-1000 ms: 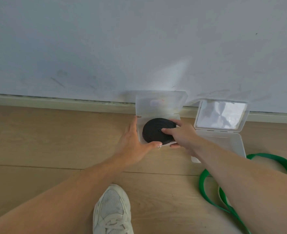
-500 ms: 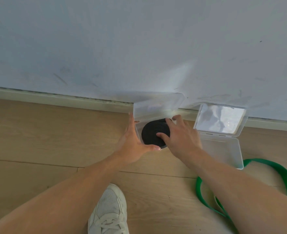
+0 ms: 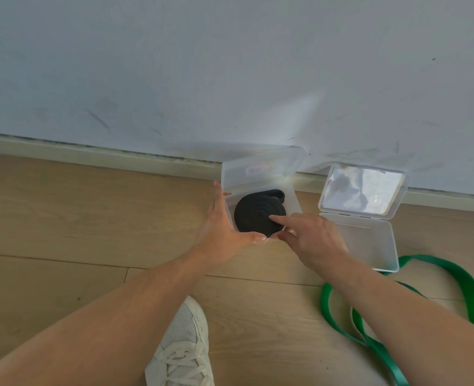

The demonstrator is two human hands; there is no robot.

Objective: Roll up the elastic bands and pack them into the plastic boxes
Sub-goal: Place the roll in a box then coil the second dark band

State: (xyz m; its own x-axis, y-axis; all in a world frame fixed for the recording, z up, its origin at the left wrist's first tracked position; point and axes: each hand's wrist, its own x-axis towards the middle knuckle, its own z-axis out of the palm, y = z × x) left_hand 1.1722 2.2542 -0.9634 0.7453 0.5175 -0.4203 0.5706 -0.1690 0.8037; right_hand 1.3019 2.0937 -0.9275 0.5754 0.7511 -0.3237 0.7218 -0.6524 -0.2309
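**Two clear boxes at the skirting, one holding a black coil**

Two clear plastic boxes sit on the wooden floor [image 3: 63,218] against the pale wall [image 3: 230,65], both with hinged lids raised toward the wall. The green elastic band [image 3: 470,291] is the largest loose item: unrolled, it sprawls in loops on the floor at the right, its long run heading from the right box's near corner down toward the bottom edge of the view, partly hidden by the right forearm. The right box [image 3: 369,243] has nothing visible in its tray, and its long side runs left to right along the wall; its lid [image 3: 362,190] leans back against the skirting. The left box [image 3: 295,203] holds the black elastic band [image 3: 255,211], wound into a flat coil lying on its side, with the loose outer end bulging toward the far right corner of the tray. The left hand [image 3: 224,229] braces that box, straight fingers along its left wall and thumb across the near edge. The right hand [image 3: 311,235] presses its extended index finger on the coil's top, the other fingers curled, holding nothing. A white sneaker [image 3: 182,349] points toward the boxes at bottom centre.
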